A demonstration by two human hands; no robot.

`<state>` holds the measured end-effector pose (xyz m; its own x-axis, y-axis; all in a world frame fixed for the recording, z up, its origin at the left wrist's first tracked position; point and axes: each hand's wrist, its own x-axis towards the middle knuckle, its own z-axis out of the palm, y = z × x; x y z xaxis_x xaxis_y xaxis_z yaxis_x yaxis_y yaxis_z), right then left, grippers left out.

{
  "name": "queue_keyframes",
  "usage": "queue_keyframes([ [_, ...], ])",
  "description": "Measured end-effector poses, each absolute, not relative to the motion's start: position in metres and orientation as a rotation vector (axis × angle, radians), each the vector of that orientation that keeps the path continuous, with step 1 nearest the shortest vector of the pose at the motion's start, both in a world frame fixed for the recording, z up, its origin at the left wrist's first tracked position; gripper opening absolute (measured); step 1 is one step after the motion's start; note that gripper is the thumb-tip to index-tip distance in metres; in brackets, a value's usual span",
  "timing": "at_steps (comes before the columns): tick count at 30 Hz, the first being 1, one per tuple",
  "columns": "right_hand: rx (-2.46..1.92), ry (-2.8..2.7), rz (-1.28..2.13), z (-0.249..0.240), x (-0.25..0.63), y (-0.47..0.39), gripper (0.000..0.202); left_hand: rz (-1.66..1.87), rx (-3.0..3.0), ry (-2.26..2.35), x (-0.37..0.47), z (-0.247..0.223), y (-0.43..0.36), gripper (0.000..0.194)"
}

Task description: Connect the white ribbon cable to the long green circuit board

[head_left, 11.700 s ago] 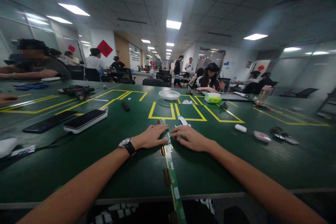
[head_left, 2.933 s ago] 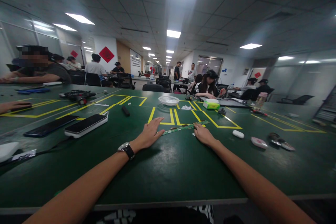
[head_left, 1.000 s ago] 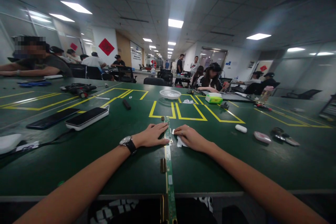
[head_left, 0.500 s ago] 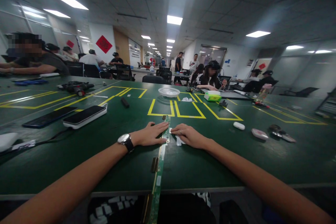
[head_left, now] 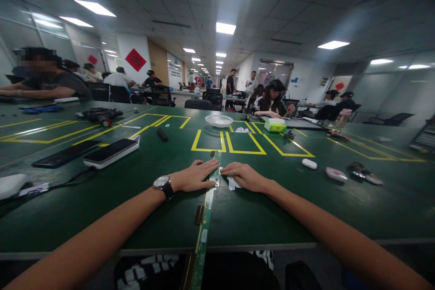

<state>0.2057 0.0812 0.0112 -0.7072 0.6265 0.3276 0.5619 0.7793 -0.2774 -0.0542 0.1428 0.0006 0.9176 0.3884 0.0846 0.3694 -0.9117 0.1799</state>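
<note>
A long, narrow green circuit board (head_left: 204, 235) lies lengthwise toward me, its near end jutting past the table edge over my lap. Brown flex tabs stick out along its left side. My left hand (head_left: 195, 176) rests flat across the far part of the board, fingers extended and thumb spread. On the other side, my right hand (head_left: 246, 176) has its fingers bent together, with the fingertips pressed at the board's right edge. A crumpled white tissue (head_left: 233, 184) shows beneath that hand, pinched under the fingers; part of it is hidden.
Two phones (head_left: 110, 152) lie on the green table (head_left: 272, 217) at left, one on a white block. Farther off stand a white plastic basket (head_left: 219, 121) and a green tissue pack (head_left: 275, 124). A white case (head_left: 309, 163) and small items sit at right. People work at tables beyond.
Both hands and the board stay in almost the same places. The view has shifted very slightly; no clear finger movement shows.
</note>
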Motion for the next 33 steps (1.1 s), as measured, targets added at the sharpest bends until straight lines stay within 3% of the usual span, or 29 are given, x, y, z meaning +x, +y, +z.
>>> queue_keyframes([
  [6, -0.945, -2.537, 0.357, 0.021, 0.207, 0.081, 0.051, 0.197, 2.881, 0.582, -0.054, 0.004, 0.142, 0.072],
  [12, -0.87, -2.486, 0.142, 0.021, 0.199, 0.089, 0.053, 0.263, 2.798, 0.581, -0.053, 0.004, 0.144, 0.074],
  [18, -0.9, -2.645, 0.168, 0.02, 0.199, 0.093, 0.054, 0.504, 2.667, 0.845, -0.051, 0.009, 0.148, 0.068],
  [25, -1.646, -2.293, -0.162, 0.009, 0.267, 0.122, 0.04, 0.835, 2.739, 0.944, -0.052, 0.014, 0.15, 0.051],
  [33, -1.996, -2.076, -0.28, -0.002, 0.297, 0.13, 0.037, 0.728, 2.838, 0.838, -0.045, 0.01, 0.144, 0.05],
])
